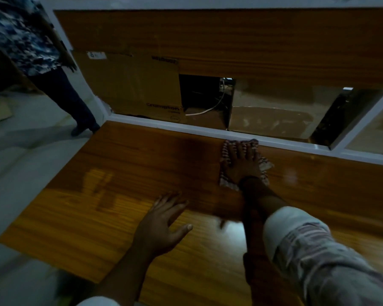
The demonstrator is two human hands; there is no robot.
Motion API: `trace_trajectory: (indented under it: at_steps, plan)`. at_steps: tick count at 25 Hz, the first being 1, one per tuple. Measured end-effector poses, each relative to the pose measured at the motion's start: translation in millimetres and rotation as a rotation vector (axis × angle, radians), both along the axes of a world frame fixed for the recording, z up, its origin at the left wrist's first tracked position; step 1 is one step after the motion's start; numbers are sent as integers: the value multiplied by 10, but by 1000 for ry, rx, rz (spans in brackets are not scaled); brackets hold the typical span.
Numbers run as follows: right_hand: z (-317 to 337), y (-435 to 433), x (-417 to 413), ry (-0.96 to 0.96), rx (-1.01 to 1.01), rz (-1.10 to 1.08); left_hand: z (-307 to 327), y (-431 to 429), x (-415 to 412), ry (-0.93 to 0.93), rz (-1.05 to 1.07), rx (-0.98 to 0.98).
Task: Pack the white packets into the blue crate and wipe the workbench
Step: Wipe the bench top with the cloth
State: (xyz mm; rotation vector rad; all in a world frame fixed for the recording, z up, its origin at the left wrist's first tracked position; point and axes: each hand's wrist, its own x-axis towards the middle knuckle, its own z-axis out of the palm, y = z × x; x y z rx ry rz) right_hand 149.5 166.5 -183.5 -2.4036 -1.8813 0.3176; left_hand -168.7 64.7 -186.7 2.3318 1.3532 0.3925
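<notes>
The striped cloth (263, 163) lies on the tabletop (119, 173), up against its white far rim. The right hand (241, 162) presses flat on the cloth, fingers straight and spread. Nearer than the cloth and to its left, the left hand (164, 224) rests open on bare wood, holding nothing. No white packets or blue crate show, so packing is probably finished. Wiping appears under way, with the wood left of the cloth likely remaining.
</notes>
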Motion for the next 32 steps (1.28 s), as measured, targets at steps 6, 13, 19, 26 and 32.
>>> trace_trajectory:
  at_steps: [6,13,19,26,32]
  plan:
    - [-118,-217,-428,-56,84,532,-54,22,-10,-47,3,24]
    - [-114,311,-168,-43,70,183,-66,9,-5,-8,8,19]
    - [63,123,-793,-29,106,562,-51,-2,7,-20,-11,32]
    - [-103,-853,180,-62,73,155,-34,-36,-46,22,-16,27]
    - [-58,-1736,-1128,-7,32,25,43,-147,-490,-10,-42,41]
